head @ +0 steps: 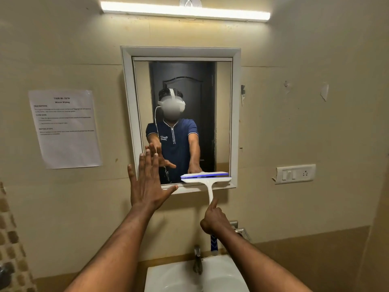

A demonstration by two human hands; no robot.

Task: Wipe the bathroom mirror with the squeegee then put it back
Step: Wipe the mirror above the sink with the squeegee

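Squeegee (207, 182) gripped by right fingers (211, 218).

**Colours around the mirror**

The squeegee (207, 180) is white with a blue blade edge and a blue-patterned handle end. The mirror (181, 114) has a white frame. The wall (294, 123) is beige, the basin (223, 277) white, and brown-and-tan checked tiles (10, 239) run down the left.

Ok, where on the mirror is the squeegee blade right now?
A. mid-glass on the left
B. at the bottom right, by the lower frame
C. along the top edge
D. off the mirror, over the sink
B: the squeegee blade lies across the mirror's bottom right corner, its handle in the right hand.
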